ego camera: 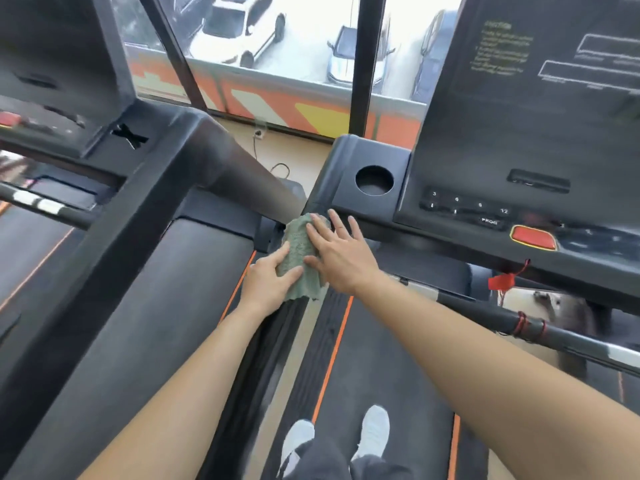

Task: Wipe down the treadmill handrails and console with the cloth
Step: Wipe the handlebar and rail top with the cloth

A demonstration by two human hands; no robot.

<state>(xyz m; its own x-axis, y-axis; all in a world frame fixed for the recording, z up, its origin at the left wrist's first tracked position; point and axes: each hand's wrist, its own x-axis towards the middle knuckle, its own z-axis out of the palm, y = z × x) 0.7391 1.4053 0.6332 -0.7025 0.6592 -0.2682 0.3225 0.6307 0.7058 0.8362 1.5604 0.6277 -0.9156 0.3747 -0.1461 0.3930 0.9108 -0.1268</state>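
Both sets of fingers bear on the crumpled green terry cloth (298, 249): the left hand (268, 284) pinches its near edge, and the right hand (341, 259) lies spread flat on top. The cloth drapes over the black ribbed handrail (277, 344), just below the round cup recess (374, 180). The rail's long axis runs toward the person, so the next stroke probably follows it.

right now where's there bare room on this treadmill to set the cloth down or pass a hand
Free: the flat black ledge around the cup holder, between the cloth and the number keys; the belt ahead of the shoes. Crowded: just below that ledge, where left hand and right hand cover the cloth, and the strip by the red stop button.
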